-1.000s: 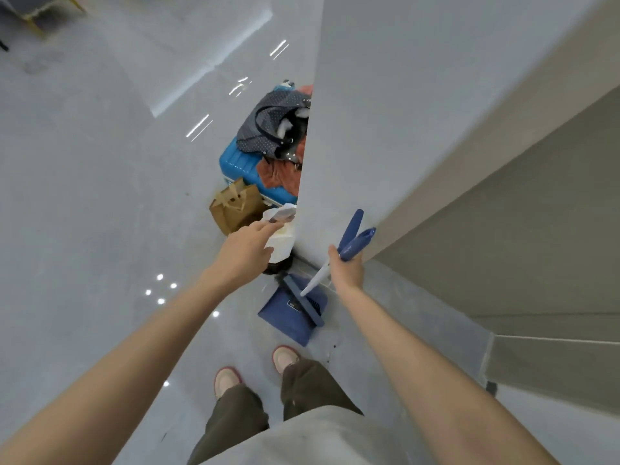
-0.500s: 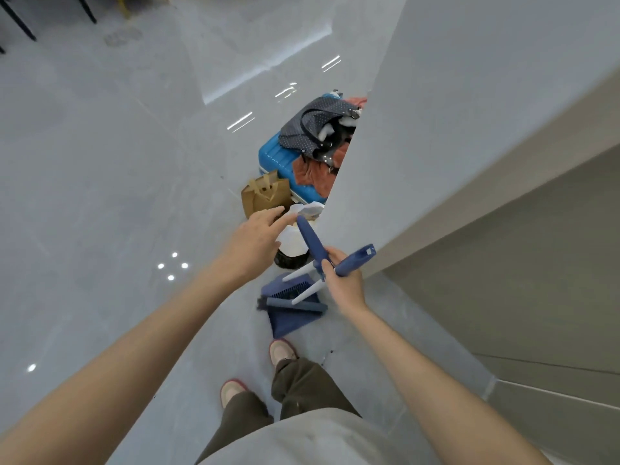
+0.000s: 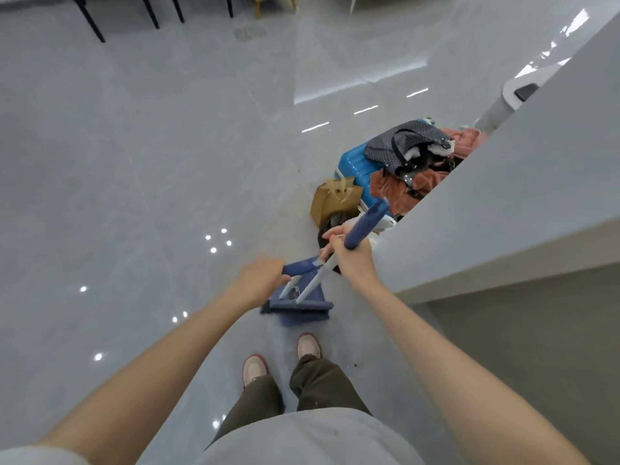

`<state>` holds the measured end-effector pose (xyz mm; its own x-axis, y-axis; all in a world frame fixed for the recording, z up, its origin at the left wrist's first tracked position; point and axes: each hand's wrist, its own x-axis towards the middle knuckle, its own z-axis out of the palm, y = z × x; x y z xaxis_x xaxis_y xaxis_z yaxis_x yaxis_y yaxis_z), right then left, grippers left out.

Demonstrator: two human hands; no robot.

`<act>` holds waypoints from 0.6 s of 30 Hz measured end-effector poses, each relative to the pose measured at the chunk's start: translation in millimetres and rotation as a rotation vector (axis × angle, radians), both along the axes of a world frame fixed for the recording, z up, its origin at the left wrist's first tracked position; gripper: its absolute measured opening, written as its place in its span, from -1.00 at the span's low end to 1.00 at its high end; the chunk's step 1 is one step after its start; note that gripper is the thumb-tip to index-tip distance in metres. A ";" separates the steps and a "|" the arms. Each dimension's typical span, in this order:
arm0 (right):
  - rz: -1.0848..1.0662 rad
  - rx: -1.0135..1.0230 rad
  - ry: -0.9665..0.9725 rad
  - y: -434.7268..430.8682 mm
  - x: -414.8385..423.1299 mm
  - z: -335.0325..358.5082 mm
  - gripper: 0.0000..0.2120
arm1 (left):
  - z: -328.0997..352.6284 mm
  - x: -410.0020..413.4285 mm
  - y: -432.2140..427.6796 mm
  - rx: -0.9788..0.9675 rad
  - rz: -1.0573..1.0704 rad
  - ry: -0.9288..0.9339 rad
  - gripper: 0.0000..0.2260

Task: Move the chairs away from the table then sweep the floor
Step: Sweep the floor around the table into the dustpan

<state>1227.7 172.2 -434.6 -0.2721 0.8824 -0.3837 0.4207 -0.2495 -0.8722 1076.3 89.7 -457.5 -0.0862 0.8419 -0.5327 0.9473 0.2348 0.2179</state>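
I hold a broom and dustpan set with white poles and blue grips. My left hand [image 3: 260, 280] is closed on one blue grip [image 3: 302, 266]. My right hand [image 3: 352, 260] is closed on the other blue grip [image 3: 365, 226], which points up and to the right. Both poles run down to the blue broom head and dustpan [image 3: 298, 308], which rest together on the grey floor just ahead of my shoes. I cannot tell which pole belongs to which head. Black chair legs [image 3: 88, 20] show at the far top left.
A grey wall corner [image 3: 503, 203] juts in on the right. Beside it on the floor lie a blue suitcase [image 3: 352, 166], a brown paper bag [image 3: 335, 199], a dotted dark bag [image 3: 399, 142] and orange cloth [image 3: 392, 189]. Yellow furniture legs [image 3: 275, 3] stand at the top.
My right hand held both grips before. My left hand, open near the wall corner, has come down and closed on one grip. The view has swung up, showing chair legs.
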 end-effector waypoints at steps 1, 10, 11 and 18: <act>0.031 -0.005 0.015 -0.7 -7.2 -0.6 -0.77 | -5.1 -6.6 -10.4 0.016 0.051 0.005 -0.72; 0.501 0.064 -0.500 -26.3 -32.1 -20.6 -0.76 | -47.6 -24.9 -57.2 -0.082 0.359 -0.130 -0.78; 0.550 0.023 -0.517 -25.3 -31.0 -19.8 -0.72 | -48.8 -23.6 -56.6 -0.076 0.390 -0.130 -0.79; 0.733 -0.037 -0.437 -20.8 -24.6 -11.5 -0.77 | -54.9 -11.3 -57.6 0.105 0.497 -0.079 -0.73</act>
<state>1203.1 151.4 -446.1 -0.5905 0.5258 -0.6122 0.7836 0.1923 -0.5907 1065.0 32.1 -512.4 -0.4525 0.7590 -0.4682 0.7066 0.6254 0.3310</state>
